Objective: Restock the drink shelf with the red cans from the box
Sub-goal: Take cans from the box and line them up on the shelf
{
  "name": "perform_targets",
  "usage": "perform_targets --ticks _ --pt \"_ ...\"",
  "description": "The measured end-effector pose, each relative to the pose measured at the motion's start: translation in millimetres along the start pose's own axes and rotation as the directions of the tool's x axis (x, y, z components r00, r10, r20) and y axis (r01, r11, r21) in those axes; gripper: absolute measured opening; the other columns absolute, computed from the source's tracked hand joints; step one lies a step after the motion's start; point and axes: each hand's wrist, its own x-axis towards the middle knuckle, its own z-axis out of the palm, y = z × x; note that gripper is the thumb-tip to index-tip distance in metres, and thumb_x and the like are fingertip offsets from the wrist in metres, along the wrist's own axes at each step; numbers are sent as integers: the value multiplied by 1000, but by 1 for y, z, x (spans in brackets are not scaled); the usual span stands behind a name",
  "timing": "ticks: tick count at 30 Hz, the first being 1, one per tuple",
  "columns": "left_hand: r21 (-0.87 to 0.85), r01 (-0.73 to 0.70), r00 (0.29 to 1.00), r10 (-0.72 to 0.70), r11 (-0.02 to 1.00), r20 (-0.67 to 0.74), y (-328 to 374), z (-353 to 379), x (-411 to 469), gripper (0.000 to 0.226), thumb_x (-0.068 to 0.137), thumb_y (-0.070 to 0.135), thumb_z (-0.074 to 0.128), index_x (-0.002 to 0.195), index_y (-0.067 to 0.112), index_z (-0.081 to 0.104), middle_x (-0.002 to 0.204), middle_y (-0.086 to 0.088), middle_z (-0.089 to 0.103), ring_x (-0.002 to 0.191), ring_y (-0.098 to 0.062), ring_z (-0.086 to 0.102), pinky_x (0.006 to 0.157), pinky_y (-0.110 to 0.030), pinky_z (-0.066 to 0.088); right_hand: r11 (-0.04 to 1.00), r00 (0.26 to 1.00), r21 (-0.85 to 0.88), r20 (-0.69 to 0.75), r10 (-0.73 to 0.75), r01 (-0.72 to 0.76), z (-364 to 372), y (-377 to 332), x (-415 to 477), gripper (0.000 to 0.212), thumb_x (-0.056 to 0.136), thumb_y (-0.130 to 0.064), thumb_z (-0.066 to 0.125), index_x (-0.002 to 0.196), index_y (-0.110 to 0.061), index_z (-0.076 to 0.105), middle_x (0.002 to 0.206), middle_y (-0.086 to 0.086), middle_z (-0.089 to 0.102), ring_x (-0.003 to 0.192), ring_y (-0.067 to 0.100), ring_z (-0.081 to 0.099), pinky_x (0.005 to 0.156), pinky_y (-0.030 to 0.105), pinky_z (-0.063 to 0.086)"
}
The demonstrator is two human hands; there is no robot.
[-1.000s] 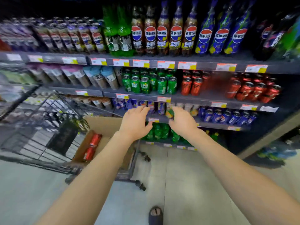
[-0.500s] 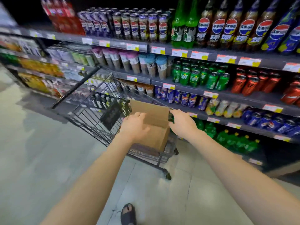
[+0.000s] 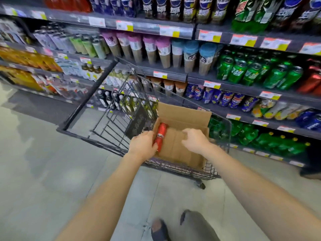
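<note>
Drink shelf (image 3: 196, 78) runs behind a wire cart (image 3: 83, 133) carrying the cardboard box (image 3: 184, 115). Two red cans (image 3: 161, 134) lie end to end along the box's left wall, long axes pointing away from the person. The left hand (image 3: 142, 146) grips the nearer can. The right hand (image 3: 196, 140) hovers over the box floor, loosely curled and holding nothing.

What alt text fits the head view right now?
The left hand touches two red cans lying along the left wall of an open cardboard box in a shopping cart; the right hand hovers empty over the box. Stocked drink shelves stand behind.
</note>
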Motion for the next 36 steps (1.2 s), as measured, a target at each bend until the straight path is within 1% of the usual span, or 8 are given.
perform_targets --ticks 4,12,18,25,27,30,34,36 --pt "-84 47 996 -41 995 81 -9 29 50 31 95 44 53 116 21 56 115 -5 64 103 -33 65 83 -41 52 998 996 21 60 64 -65 18 -3 58 56 96 -26 61 147 -8 48 147 11 53 132 29 52 104 33 44" --pt "-75 248 933 -217 966 288 -19 93 157 35 97 43 56 125 22 57 118 -6 64 110 -31 66 89 -42 53 955 948 129 216 235 -266 48 18 212 46 100 -29 58 140 -6 57 147 12 53 135 26 48 98 24 38" --pt "-88 369 848 -296 925 440 -28 142 219 42 94 45 62 126 20 55 116 -7 68 108 -33 69 91 -44 57 869 884 247 315 346 -429 86 42 306 14 88 -14 66 97 -5 72 95 17 65 98 31 63 82 33 48" --pt "-44 435 757 -340 899 558 -38 211 273 54 97 42 59 139 14 42 130 -14 63 120 -36 62 97 -47 54 831 843 261 381 379 -492 152 52 377 48 92 -31 68 128 0 65 134 20 62 127 33 56 104 33 43" --pt "-43 450 733 -342 892 588 -42 236 281 66 100 42 57 153 12 30 141 -15 56 127 -35 58 102 -46 51 798 826 291 397 401 -528 176 54 398 45 92 -33 69 121 2 64 130 21 63 121 30 58 95 27 46" --pt "-20 435 729 -338 900 595 -48 265 288 85 103 42 55 162 6 6 162 -20 30 140 -36 46 108 -45 45 709 793 383 428 432 -593 204 56 423 23 98 -25 63 80 -16 53 98 7 57 96 17 48 48 4 36" --pt "47 416 777 -382 908 499 -46 287 297 77 104 29 50 161 2 6 163 -23 23 144 -36 38 108 -44 44 597 801 534 415 432 -598 226 49 443 35 97 -18 65 128 -1 62 127 15 64 114 28 63 43 5 37" --pt "79 419 782 -403 905 475 -43 294 301 71 104 19 48 160 0 8 163 -24 23 144 -36 38 105 -43 47 593 819 566 380 429 -573 240 47 456 43 88 -22 77 124 -2 66 125 17 67 113 29 66 65 14 50"
